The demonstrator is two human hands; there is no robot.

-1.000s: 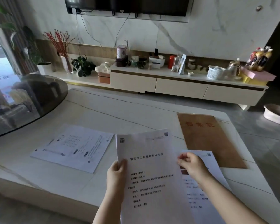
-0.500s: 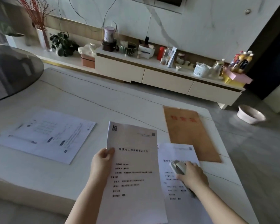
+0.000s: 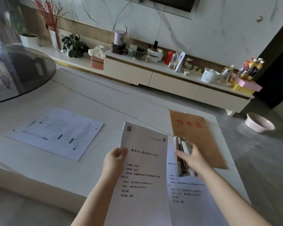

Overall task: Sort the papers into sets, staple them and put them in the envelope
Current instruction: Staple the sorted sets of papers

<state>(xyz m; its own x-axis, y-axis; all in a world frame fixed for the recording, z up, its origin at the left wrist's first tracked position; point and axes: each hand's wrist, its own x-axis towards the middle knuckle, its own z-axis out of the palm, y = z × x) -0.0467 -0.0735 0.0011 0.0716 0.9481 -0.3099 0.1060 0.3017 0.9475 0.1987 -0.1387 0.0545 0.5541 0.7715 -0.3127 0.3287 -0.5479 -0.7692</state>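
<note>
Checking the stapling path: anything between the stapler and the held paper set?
Nothing visible. The right hand holds the stapler just right of the paper set gripped by the left hand; only open air lies between them.

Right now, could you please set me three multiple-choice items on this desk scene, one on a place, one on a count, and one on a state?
1. Where does the brown envelope lie?
A. on the table, right of the held paper
B. on the floor
C. under the left stack

2. How many lots of printed paper show?
A. one
B. three
C. five

3. What is the right hand doing?
A. resting open
B. gripping the stapler
C. pinching the envelope

Answers:
1 A, it lies flat beyond the right hand.
2 B, the left stack, the held paper in the left hand, the right sheets.
3 B, fingers curl round it.
</note>
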